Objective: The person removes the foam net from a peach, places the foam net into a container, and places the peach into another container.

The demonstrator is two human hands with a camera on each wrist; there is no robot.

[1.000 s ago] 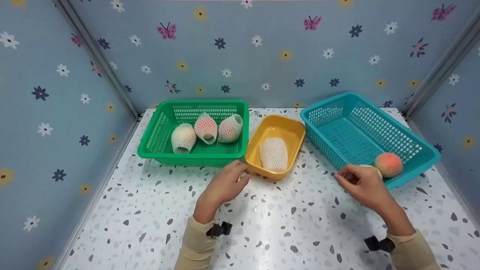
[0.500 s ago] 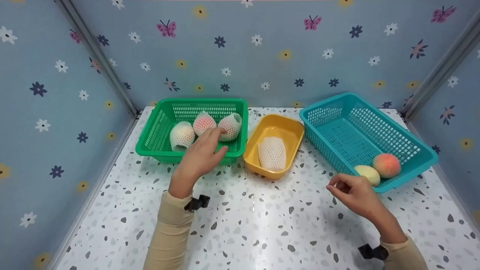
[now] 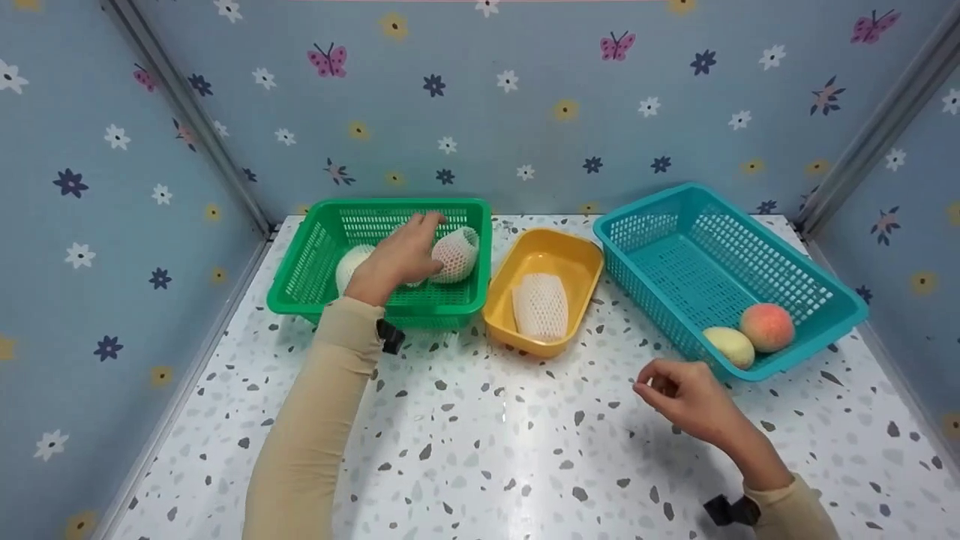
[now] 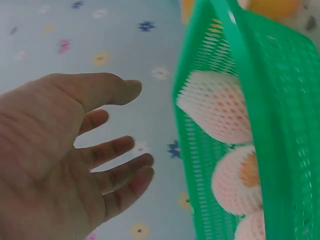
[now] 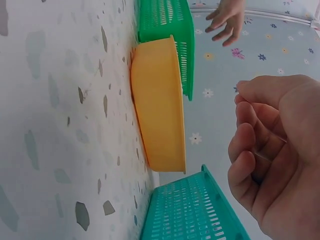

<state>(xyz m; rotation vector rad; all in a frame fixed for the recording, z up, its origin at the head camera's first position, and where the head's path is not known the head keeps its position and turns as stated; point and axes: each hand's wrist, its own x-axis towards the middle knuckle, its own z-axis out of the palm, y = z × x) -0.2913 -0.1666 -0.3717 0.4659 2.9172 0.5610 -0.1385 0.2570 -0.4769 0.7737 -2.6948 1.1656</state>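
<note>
Round foam-netted fruits [image 3: 455, 256] sit below the left hand [image 3: 403, 255] (grip apart), the right hand [image 3: 688, 399] curled together

green basket [image 3: 450, 309] | white-netted pink fruit [image 3: 455, 256] | yellow tray [image 3: 551, 262] | teal basket [image 3: 675, 279] | white speckled tabletop [image 3: 510, 465]

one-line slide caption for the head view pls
Left hand over a green basket of netted fruit, right hand near a blue basket holding two bare fruits, yellow tray between.
</note>
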